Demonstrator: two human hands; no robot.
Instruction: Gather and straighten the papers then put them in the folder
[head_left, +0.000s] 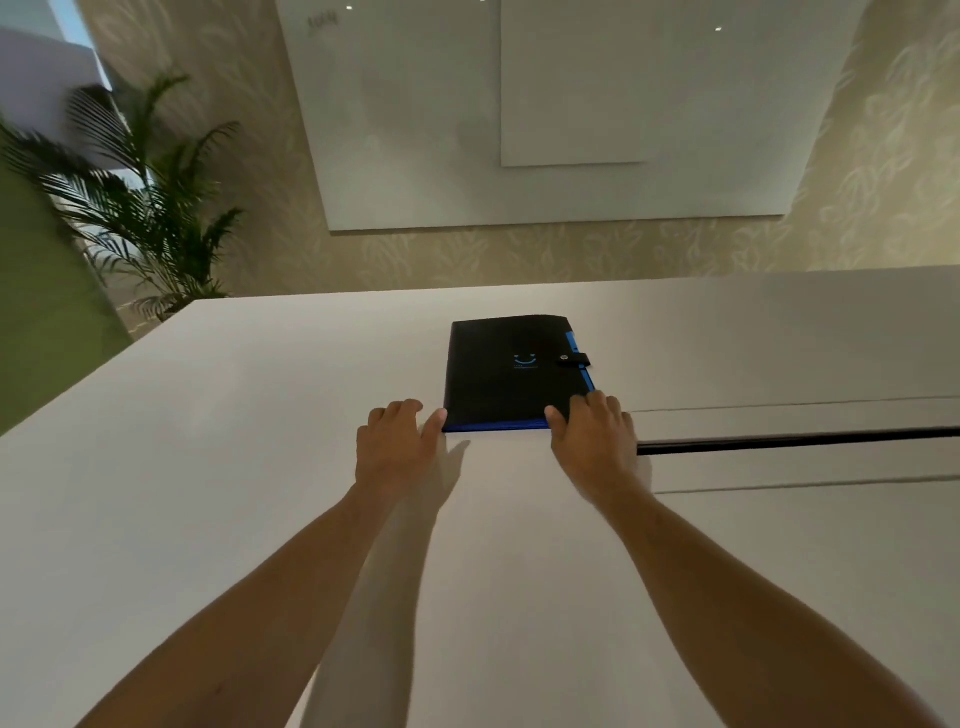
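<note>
A black folder (506, 371) with blue edges lies closed on the white table (208, 467), its snap strap fastened on the right side. My left hand (395, 441) rests flat on the table at the folder's near left corner, the thumb touching the edge. My right hand (595, 434) lies over the near right corner, fingers on the cover and thumb at the front edge. No loose papers are visible.
A dark slot (795, 441) with thin seams runs across the table to the right of my right hand. A potted palm (150, 208) stands beyond the table's far left corner. A large white board (545, 114) hangs on the wall behind.
</note>
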